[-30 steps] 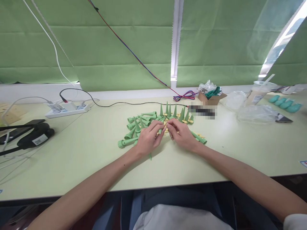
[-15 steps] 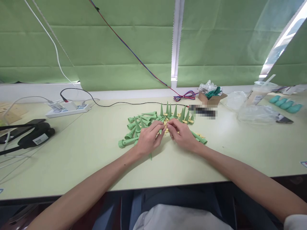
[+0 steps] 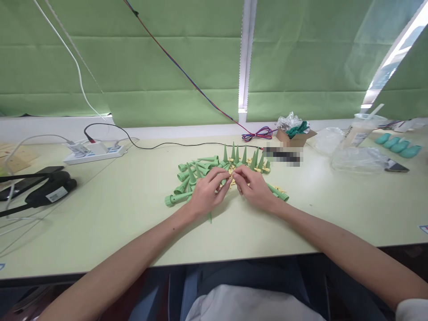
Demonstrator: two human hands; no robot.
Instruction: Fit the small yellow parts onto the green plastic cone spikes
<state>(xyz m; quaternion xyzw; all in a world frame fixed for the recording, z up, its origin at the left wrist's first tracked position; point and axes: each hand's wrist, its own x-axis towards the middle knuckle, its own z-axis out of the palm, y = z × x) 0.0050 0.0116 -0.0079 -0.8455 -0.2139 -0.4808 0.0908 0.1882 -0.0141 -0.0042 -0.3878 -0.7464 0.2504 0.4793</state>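
A heap of green cone-shaped plastic spikes lies mid-table, mixed with small yellow plastic pieces; a few spikes stand upright at the back. My left hand is closed around a green spike whose tip pokes out below the palm. My right hand pinches a small yellow piece against the spike's upper end, where the fingertips of both hands meet.
The pale green table carries a white power strip with cables at the left, a black device by the left edge, a cardboard box, clear plastic bags, a drink cup, a phone and teal caps at the right.
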